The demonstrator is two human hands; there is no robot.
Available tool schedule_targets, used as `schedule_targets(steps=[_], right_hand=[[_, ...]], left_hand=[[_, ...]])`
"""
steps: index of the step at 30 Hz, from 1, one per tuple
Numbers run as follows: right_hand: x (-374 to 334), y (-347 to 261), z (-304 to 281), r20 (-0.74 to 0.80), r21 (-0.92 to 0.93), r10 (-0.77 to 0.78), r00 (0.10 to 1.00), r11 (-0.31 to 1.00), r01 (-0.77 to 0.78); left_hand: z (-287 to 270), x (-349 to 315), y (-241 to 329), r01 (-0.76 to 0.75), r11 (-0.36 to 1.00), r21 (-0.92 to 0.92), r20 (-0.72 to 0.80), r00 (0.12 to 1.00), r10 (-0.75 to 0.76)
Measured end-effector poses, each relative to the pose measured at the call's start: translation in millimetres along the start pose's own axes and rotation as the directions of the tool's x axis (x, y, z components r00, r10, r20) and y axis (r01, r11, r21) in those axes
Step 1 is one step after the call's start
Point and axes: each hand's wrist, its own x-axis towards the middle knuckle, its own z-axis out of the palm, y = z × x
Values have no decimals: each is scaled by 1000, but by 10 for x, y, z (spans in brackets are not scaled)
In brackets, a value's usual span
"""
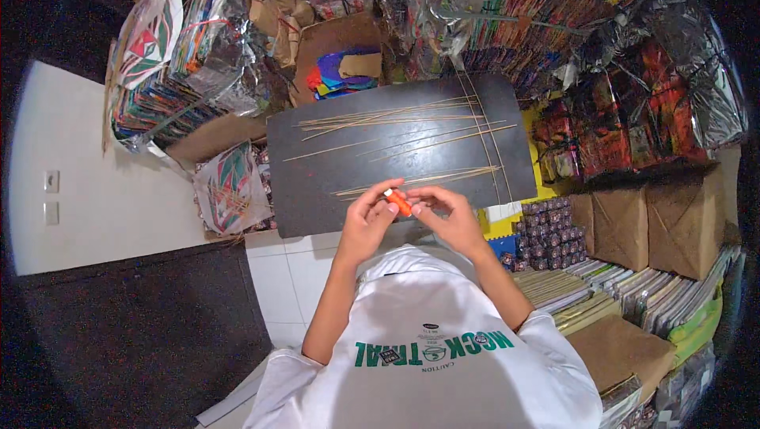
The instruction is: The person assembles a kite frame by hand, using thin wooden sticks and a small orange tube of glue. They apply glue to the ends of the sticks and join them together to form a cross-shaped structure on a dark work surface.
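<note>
A small orange tube with a white end [400, 203] is held over the near edge of the dark table. My left hand [367, 222] pinches it between thumb and fingers. My right hand [453, 222] grips its other end with the fingertips, so both hands are closed on it. Past my hands, thin bamboo sticks [380, 119] lie in loose groups across the dark tabletop [309, 206]. A nearer bunch of sticks [427, 179] lies just beyond my fingertips. Two long sticks [484, 130] cross the others at the right side of the table.
Stacked kites [178, 89] in plastic stand at the far left, with a paper kite [229, 191] below them. An open cardboard box [336, 37] holds colourful pieces behind the table. Wrapped bundles [633, 112], small dark boxes [549, 231] and brown cartons [681, 219] crowd the right.
</note>
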Motion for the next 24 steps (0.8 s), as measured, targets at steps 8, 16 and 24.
schedule_targets(steps=[8, 16, 24], right_hand=[[-130, 3, 234, -131, -196, 2, 991, 980, -28], [-312, 125, 464, -273, -188, -47, 961, 982, -5], [-549, 480, 490, -429, -2, 60, 901, 998, -68]], left_hand=[[-295, -136, -21, -17, 997, 75, -67, 998, 22], [-1015, -479, 95, -28, 997, 71, -239, 970, 44], [-1637, -902, 285, 85, 986, 147, -235, 971, -48]])
